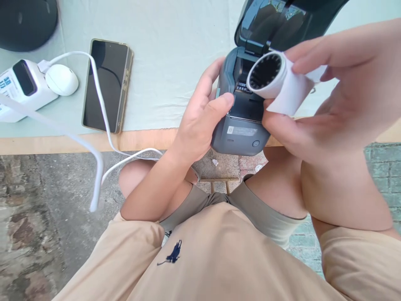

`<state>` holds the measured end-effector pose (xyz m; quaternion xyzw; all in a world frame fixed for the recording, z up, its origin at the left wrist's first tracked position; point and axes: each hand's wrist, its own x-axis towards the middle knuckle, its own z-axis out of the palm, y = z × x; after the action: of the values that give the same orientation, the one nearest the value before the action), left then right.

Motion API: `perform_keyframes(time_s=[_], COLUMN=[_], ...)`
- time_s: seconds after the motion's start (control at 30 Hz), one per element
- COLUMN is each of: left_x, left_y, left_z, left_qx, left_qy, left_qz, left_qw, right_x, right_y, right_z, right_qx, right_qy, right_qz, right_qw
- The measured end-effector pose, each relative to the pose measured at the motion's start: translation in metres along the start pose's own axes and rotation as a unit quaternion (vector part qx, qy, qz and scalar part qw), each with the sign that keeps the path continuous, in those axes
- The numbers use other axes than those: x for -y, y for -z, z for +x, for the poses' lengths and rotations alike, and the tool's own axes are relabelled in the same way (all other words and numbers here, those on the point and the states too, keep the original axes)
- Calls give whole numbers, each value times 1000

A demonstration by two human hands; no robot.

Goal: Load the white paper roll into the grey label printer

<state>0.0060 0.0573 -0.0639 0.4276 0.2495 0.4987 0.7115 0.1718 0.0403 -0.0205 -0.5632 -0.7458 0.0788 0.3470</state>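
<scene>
Digits "30" and "112" on the white charger [21, 90]

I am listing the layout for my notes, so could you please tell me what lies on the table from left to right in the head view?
White power strip → white plug → phone → left hand holding the grey label printer → paper roll held in the right hand.

Printer [241, 129] dark grey, glossy black lid [275, 21]. Roll [275, 81] white, black core. Desk [175, 46] pale grey-green, tan wood front edge. Phone [106, 85] black, gold frame. Cable [100, 125] white. Shirt [219, 259] beige, navy logo.
</scene>
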Motion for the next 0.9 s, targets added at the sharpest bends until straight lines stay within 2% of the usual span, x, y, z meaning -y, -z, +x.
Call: perform_keyframes(time_s=[0.1,0.13,0.2,0.27,0.37,0.47,0.57,0.7,0.83,0.9], left_x=[4,5,6,5,-1,-3,-1,3,2,1], left_y=[5,6,7,6,1,-3,-1,2,-4,-7], left_z=[2,2,2,1,-2,-3,-1,2,1,0], left_qx=[-5,-18,0,-14,-23,-20,-29,20,-7,-22], left_qy=[16,24,-2,-6,14,20,21,-12,-22,-8], left_qz=[8,10,18,49,94,51,2,5,31,33], left_qw=[1000,1000,1000,999,995,998,999,1000,999,999], right_x=[-1,-2,-3,-4,-8,-11,-12,-11,-8,-7], right_y=[4,6,7,7,4,2,2,6,9,8], right_z=[4,5,4,3,2,1,1,3,7,7], right_qx=[28,38,55,42,-6,-25,-12,36,97,88], right_qy=[62,62,52,61,127,160,146,104,40,45], right_qz=[-45,-52,-49,-46,-32,-34,-60,-67,-64,-71], right_qw=[997,996,996,996,991,986,987,992,992,993])
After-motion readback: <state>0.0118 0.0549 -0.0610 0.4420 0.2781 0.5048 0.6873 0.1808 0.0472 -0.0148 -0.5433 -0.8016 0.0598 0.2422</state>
